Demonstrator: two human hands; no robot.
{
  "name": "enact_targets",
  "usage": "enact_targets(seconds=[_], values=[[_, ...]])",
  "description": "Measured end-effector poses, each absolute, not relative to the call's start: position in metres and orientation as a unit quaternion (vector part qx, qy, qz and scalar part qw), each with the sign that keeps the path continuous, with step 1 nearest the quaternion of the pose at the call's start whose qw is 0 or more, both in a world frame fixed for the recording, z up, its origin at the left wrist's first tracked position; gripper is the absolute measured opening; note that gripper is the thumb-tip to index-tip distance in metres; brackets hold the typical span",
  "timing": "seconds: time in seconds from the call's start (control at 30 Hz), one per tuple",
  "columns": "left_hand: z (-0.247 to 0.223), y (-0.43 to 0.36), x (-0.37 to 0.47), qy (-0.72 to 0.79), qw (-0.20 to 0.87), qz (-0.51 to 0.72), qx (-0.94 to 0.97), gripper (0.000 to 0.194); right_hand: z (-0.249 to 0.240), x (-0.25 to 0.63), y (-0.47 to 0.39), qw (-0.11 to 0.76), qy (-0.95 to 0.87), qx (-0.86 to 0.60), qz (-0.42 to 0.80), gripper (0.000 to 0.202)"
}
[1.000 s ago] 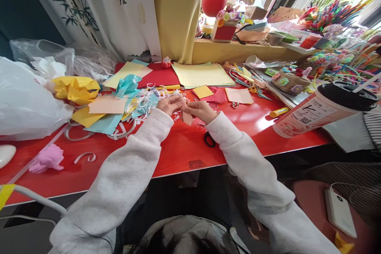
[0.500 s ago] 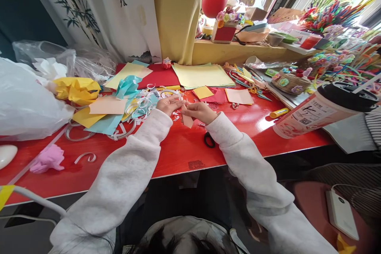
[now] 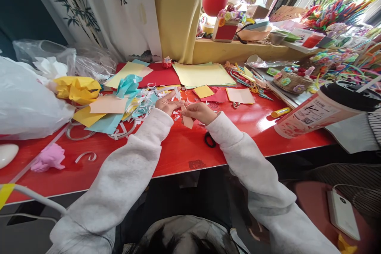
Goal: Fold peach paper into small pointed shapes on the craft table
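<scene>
In the head view, my right hand (image 3: 202,112) pinches a small peach piece of paper (image 3: 187,121) between thumb and fingers, its lower end hanging toward me. My left hand (image 3: 166,105) is closed beside it, with the thumb reaching close to the peach piece. A white paper strip (image 3: 177,93) shows at the left fingertips and seems gripped there; the exact contact is hard to see. Under and beyond the hands lie white and blue paper scraps (image 3: 145,103). Black scissor handles (image 3: 210,139) rest on the red table (image 3: 178,154) just below my right wrist.
Stacked coloured paper (image 3: 202,74) lies at the back. Yellow squares (image 3: 203,91) and peach squares (image 3: 240,96) sit right of my hands. A tilted drink cup (image 3: 312,115) stands right, near a yellow tube (image 3: 281,112). Crumpled pink paper (image 3: 48,158) and a white bag (image 3: 26,99) are left.
My left index finger has lifted a little away, and the white strip shows more above it. The right hand and peach piece stay nearly in place.
</scene>
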State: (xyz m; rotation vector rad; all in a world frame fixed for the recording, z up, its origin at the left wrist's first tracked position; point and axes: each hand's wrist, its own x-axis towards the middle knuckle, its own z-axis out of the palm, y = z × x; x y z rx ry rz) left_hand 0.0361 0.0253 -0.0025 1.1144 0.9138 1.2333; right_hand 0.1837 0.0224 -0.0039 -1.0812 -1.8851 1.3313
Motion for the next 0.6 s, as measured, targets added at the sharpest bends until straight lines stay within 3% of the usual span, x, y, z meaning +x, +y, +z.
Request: enact_targets(seconds=[0.2, 0.43, 0.6], values=[[-0.001, 0.026, 0.04, 0.398, 0.598, 0.521, 0.461, 0.082, -0.006, 0.18, 0.022, 0.292, -0.656, -0.383, 0.582, 0.029], [-0.003, 0.026, 0.039, 0.407, 0.565, 0.549, 0.462, 0.072, -0.014, 0.178, 0.026, 0.286, -0.661, -0.358, 0.594, 0.025], [0.002, 0.022, 0.037, 0.396, 0.552, 0.548, 0.488, 0.079, -0.009, 0.176, 0.021, 0.292, -0.621, -0.338, 0.644, 0.03]])
